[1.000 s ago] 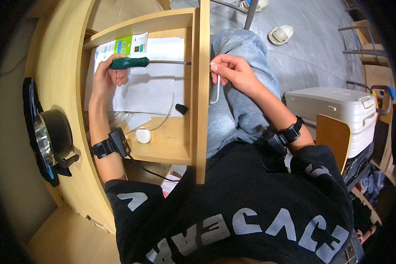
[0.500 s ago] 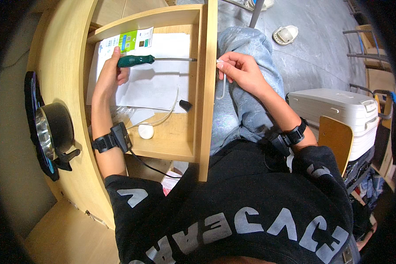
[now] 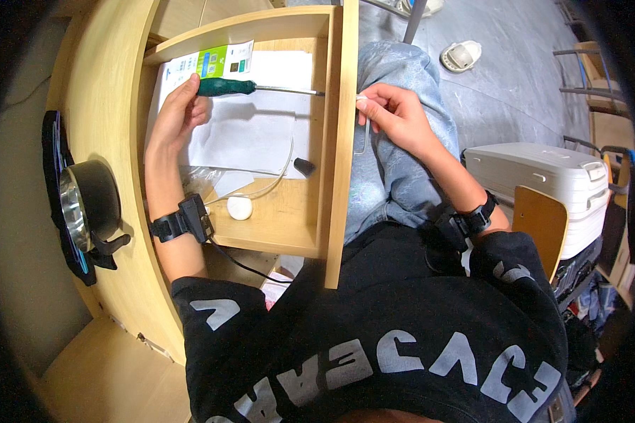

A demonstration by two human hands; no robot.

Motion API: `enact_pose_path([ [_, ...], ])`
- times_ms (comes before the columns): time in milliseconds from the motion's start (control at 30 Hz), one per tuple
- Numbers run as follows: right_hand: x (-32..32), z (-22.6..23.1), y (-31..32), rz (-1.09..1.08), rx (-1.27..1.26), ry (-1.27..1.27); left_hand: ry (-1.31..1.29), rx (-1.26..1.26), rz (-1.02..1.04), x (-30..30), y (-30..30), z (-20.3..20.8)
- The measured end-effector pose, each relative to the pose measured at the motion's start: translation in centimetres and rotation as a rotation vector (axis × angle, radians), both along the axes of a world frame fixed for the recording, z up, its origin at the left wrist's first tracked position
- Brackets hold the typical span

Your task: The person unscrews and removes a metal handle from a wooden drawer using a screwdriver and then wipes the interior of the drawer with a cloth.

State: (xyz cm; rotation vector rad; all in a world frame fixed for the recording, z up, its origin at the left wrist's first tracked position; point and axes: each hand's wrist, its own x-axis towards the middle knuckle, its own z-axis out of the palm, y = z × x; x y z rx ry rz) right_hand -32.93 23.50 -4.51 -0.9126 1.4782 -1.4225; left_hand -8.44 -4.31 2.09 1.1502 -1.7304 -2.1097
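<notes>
A screwdriver [image 3: 227, 87] with a dark green handle lies level across the open drawer, its metal shaft reaching the inner face of the drawer front [image 3: 342, 176]. My left hand [image 3: 180, 113] is closed on the handle's end, above the papers. On the outer side of the front, my right hand [image 3: 395, 116] pinches one end of a thin pale drawer handle [image 3: 365, 137], which hangs along the panel. The screwdriver's tip meets the wood roughly level with those fingers. Whether a screw sits there cannot be seen.
White sheets [image 3: 254, 141], a green-and-white leaflet [image 3: 222, 61], a round white piece [image 3: 239, 207] with a cable and a small black cap [image 3: 304, 166] lie in the drawer. A pot [image 3: 95, 201] stands left on the desktop. At right are a white suitcase [image 3: 543, 176] and a shoe [image 3: 461, 56].
The drawer has shifted slightly to the right in the picture, with both hands and the screwdriver. Both hands keep their grips.
</notes>
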Motion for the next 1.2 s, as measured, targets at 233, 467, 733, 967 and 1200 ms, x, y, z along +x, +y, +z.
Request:
enact_pose_path([
  [233, 0.0, 0.1, 0.0, -0.013, 0.02, 0.003, -0.001, 0.037, 0.049, 0.0, 0.1, -0.7],
  [467, 0.0, 0.4, 0.1, -0.005, 0.039, -0.03, -0.011, -0.12, 0.013, 0.1, 0.0, -0.5],
  [733, -0.2, 0.4, 0.1, 0.013, 0.04, -0.037, -0.01, -0.152, 0.021, -1.1, 1.9, 0.7],
  [967, 0.0, 0.4, -0.1, 0.034, 0.033, -0.049, -0.099, -0.026, -0.22, 2.2, -2.6, -1.1],
  [1200, -0.2, -0.1, 0.1, 0.001, 0.018, 0.014, -0.13, -0.162, -0.036, -1.1, 1.6, -0.9],
])
